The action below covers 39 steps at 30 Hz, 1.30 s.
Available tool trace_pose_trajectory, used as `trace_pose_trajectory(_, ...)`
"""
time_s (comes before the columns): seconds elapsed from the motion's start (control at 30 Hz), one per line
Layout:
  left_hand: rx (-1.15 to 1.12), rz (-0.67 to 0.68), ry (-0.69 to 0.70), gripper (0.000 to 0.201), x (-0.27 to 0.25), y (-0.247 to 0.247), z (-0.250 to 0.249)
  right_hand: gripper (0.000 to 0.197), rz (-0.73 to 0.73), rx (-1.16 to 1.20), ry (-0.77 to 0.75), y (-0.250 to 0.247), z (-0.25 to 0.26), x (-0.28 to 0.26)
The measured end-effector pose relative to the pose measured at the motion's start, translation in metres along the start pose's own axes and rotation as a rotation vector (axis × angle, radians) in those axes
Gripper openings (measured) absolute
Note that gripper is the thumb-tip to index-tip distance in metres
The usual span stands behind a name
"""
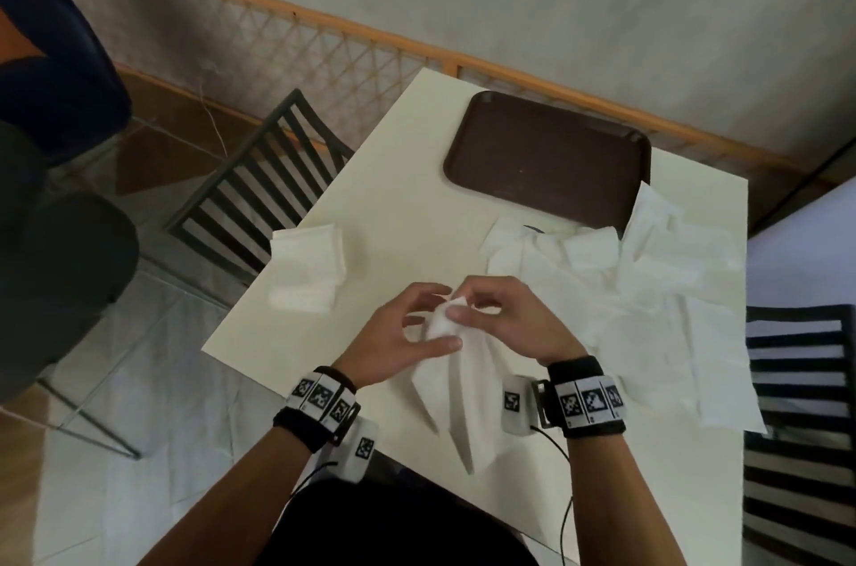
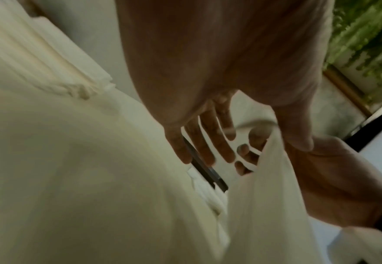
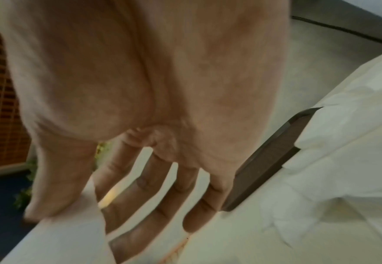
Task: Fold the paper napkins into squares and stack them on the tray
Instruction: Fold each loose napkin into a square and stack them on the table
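A white paper napkin (image 1: pixel 456 385) hangs in loose folds over the near part of the cream table (image 1: pixel 380 204). Both hands pinch its top corner: my left hand (image 1: pixel 407 334) with the thumb against it, my right hand (image 1: pixel 502 320) with thumb and forefinger. The left wrist view shows the napkin (image 2: pixel 264 187) draped below my left hand (image 2: pixel 298 142). In the right wrist view my right hand (image 3: pixel 77 205) pinches the napkin (image 3: pixel 68 237). A dark brown tray (image 1: pixel 551 153) lies bare at the table's far side. A stack of folded napkins (image 1: pixel 308 267) sits at the left edge.
A spread heap of unfolded napkins (image 1: pixel 648 287) covers the table's right side, overlapping the tray's near right corner. Black slatted chairs stand at the left (image 1: pixel 259 176) and at the right (image 1: pixel 801 403). A lattice railing (image 1: pixel 278 37) runs behind the table.
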<state>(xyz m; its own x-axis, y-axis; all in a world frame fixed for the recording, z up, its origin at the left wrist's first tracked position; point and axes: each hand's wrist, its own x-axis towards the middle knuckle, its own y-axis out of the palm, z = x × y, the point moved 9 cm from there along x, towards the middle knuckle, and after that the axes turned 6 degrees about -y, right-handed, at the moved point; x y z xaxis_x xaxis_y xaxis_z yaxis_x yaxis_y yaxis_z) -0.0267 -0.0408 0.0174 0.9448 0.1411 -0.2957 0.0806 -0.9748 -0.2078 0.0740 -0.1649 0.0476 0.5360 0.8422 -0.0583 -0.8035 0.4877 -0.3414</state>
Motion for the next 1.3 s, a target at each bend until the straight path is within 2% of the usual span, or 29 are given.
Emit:
trace_pose_trajectory(0.13, -0.195, -0.088, -0.027, 0.042, 0.006, -0.017, -0.017, 0.015, -0.256, 0.192, -0.136, -0.029, 0.033, 0.003)
trace_pose_trajectory(0.2, -0.277, -0.124, -0.013, 0.036, 0.009, -0.026, -0.023, 0.017, -0.387, 0.265, -0.132, -0.041, 0.03, 0.002)
trace_pose_trajectory(0.23, -0.292, -0.156, 0.002, 0.031, 0.01, -0.031, -0.027, 0.018, -0.406, 0.313, -0.113, -0.041, 0.028, 0.002)
trace_pose_trajectory(0.3, -0.301, -0.235, 0.038, 0.021, 0.011, -0.041, -0.039, 0.028, -0.345, 0.38, -0.067, -0.03, 0.021, 0.006)
trace_pose_trajectory(0.37, -0.287, -0.304, 0.082, 0.015, 0.009, -0.051, -0.054, 0.031, -0.31, 0.337, -0.049, -0.018, 0.017, 0.009)
trace_pose_trajectory(0.5, -0.049, -0.307, 0.191, 0.007, 0.006, -0.062, -0.077, 0.022, -0.471, 0.379, -0.135, -0.029, 0.02, 0.009)
trace_pose_trajectory(0.57, 0.023, -0.304, 0.28, 0.014, 0.001, -0.068, -0.087, 0.02, -0.493, 0.389, -0.19, -0.034, 0.024, 0.012)
trace_pose_trajectory(0.63, 0.023, -0.317, 0.334, 0.03, -0.003, -0.075, -0.096, 0.034, -0.474, 0.438, -0.269, -0.036, 0.03, 0.016)
trace_pose_trajectory(0.7, 0.008, -0.325, 0.355, 0.035, -0.004, -0.08, -0.101, 0.046, -0.448, 0.507, -0.304, -0.035, 0.036, 0.021)
trace_pose_trajectory(0.87, -0.099, -0.336, 0.361, 0.027, -0.004, -0.09, -0.103, 0.035, -0.447, 0.588, -0.292, -0.029, 0.042, 0.031)
trace_pose_trajectory(1.03, -0.186, -0.332, 0.313, 0.029, -0.003, -0.098, -0.099, 0.034, -0.444, 0.551, -0.293, -0.026, 0.048, 0.039)
trace_pose_trajectory(1.2, -0.174, -0.372, 0.304, 0.031, -0.012, -0.111, -0.097, 0.041, -0.401, 0.539, -0.285, -0.026, 0.06, 0.044)
trace_pose_trajectory(1.27, -0.052, -0.369, 0.346, 0.031, -0.019, -0.113, -0.102, 0.036, -0.456, 0.395, -0.28, -0.024, 0.074, 0.048)
trace_pose_trajectory(1.3, 0.031, -0.363, 0.368, 0.031, -0.022, -0.112, -0.106, 0.03, -0.47, 0.229, -0.273, -0.019, 0.084, 0.051)
